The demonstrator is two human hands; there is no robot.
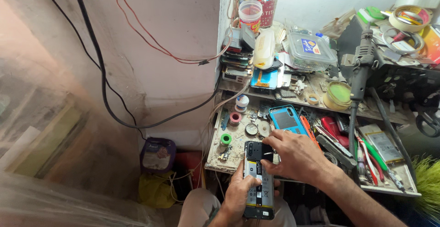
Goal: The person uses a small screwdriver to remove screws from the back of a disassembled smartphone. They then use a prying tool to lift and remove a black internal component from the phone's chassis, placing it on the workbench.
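Note:
An opened black phone [258,181] with its back cover off shows a yellow-labelled battery and a dark circuit board at the top. My left hand [237,197] grips it from below and from the left side, thumb along its edge. My right hand [293,156] reaches in from the right, with fingertips pressed on the upper part of the phone near the circuit board. The phone is held just in front of the near edge of a cluttered workbench [215,165].
A blue phone frame [287,119] lies just beyond my right hand. Tape rolls [235,117], red and green handled tools [369,156], a stack of phones [237,62] and a rotary tool [362,66] crowd the bench. Black cables [103,80] hang on the left wall.

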